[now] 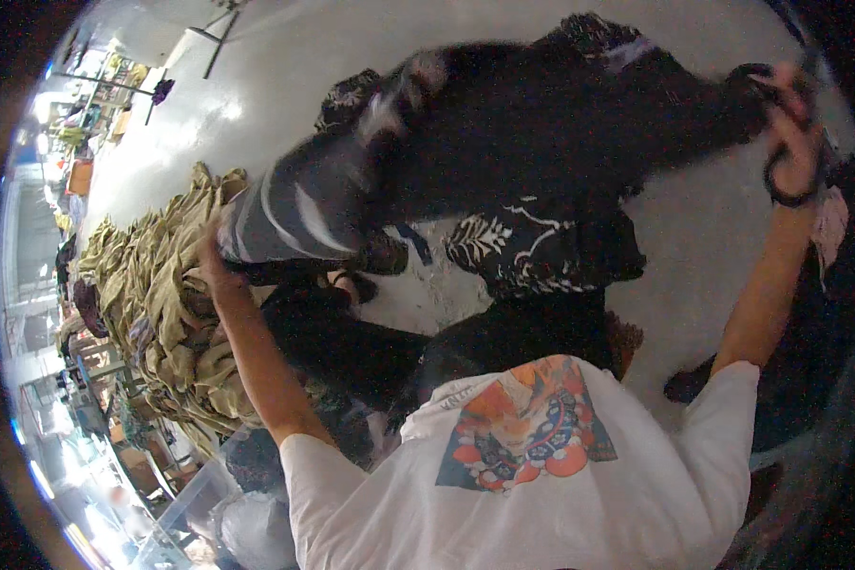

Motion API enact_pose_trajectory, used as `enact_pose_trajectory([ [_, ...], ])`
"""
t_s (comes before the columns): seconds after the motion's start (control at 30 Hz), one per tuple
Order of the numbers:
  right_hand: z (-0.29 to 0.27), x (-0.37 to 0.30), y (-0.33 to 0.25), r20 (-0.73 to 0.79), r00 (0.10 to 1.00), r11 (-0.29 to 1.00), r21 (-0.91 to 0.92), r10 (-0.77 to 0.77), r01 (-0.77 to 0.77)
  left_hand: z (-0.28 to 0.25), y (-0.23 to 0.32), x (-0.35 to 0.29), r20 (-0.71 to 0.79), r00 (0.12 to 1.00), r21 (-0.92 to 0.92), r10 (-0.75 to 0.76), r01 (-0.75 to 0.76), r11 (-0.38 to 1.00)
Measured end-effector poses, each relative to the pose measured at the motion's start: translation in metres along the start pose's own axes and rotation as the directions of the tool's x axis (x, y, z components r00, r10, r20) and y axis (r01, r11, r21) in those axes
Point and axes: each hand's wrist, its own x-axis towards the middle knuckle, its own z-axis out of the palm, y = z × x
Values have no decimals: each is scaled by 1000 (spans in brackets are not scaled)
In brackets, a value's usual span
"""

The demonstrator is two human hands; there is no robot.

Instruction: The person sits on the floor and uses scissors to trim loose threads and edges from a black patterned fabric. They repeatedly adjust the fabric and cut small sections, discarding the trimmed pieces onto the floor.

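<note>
A black knit garment (541,123) with grey-and-white patterned parts is stretched out in the air between my hands. My left hand (220,266) is closed on its grey-and-white end at the left. At the far right, my right hand (796,142) is closed at the garment's other end. Motion blurs its fingers, and dark loops show around them and near the wrist; what these belong to I cannot make out. Below the stretched garment, a black knit piece with white leaf patterns (551,247) lies over or near my lap, partly covered.
A large heap of olive-khaki clothes (166,304) rises beside my left arm. A clear plastic-wrapped bundle (252,522) sits at the lower left. The pale shiny floor (285,66) spreads ahead, with a metal stand leg (220,43) on it. Shelves with goods line the far left.
</note>
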Motion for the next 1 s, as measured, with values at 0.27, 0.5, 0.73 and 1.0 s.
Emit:
enact_pose_trajectory([
  [0.27,6,-19,22,-133,991,989,-138,34,-52,38,-25,-16,372,902,344,-220,86,935],
  [0.5,13,-5,24,-86,996,982,-186,-34,18,73,-20,-25,285,958,300,-18,-71,951],
  [0.73,-1,-50,12,-86,996,931,366,31,3,19,-21,-29,140,969,-127,203,-186,974],
  [1.0,7,-38,27,-29,977,975,78,212,-209,52,-10,-39,-115,952,-50,283,-290,956],
])
